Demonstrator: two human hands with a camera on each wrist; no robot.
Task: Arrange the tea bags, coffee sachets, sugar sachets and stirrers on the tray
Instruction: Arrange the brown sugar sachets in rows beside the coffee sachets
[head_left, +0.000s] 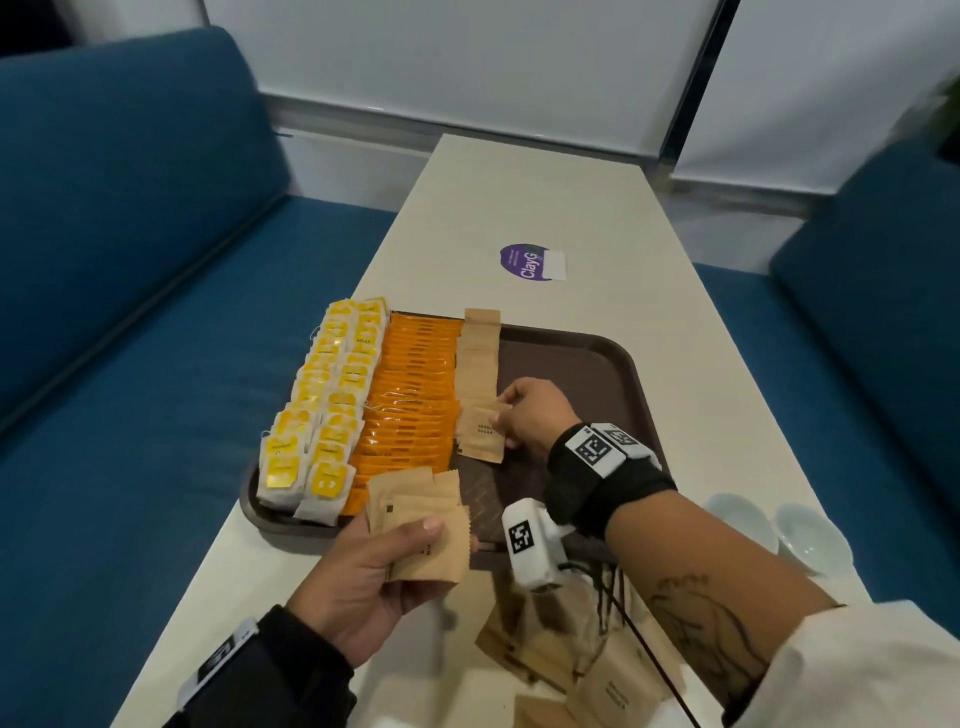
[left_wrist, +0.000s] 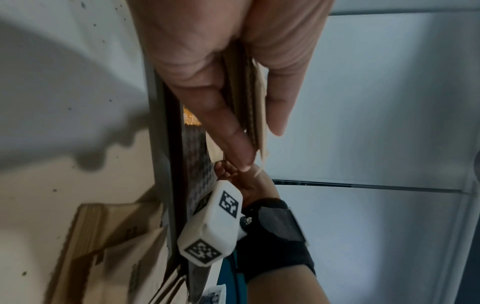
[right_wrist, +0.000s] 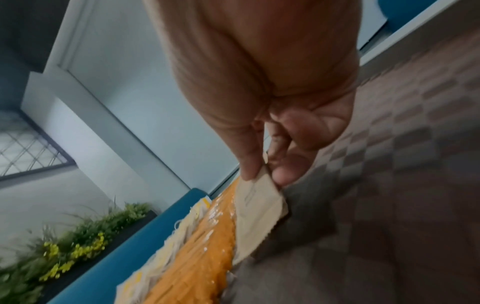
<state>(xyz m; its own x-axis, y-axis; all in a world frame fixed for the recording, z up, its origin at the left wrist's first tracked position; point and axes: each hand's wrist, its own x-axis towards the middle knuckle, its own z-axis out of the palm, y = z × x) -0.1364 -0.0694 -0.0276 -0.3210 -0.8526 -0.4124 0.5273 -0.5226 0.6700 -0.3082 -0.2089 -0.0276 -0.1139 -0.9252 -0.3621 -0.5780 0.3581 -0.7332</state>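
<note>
A brown tray (head_left: 597, 374) lies on the beige table. Along its left side run two rows of yellow tea bags (head_left: 322, 400), then a row of orange sachets (head_left: 415, 395), then a column of brown sugar sachets (head_left: 478, 364). My right hand (head_left: 524, 415) pinches one brown sugar sachet (head_left: 480, 431) (right_wrist: 259, 209) at the near end of that column, low over the tray. My left hand (head_left: 374, 566) grips a stack of brown sugar sachets (head_left: 421, 514) (left_wrist: 249, 98) over the tray's near left edge.
More brown sachets (head_left: 587, 660) lie loose on the table near me, with dark stirrers (head_left: 608, 587) among them. A purple sticker (head_left: 527, 262) sits further up the table. White dishes (head_left: 779, 530) stand at the right edge. Blue sofas flank the table.
</note>
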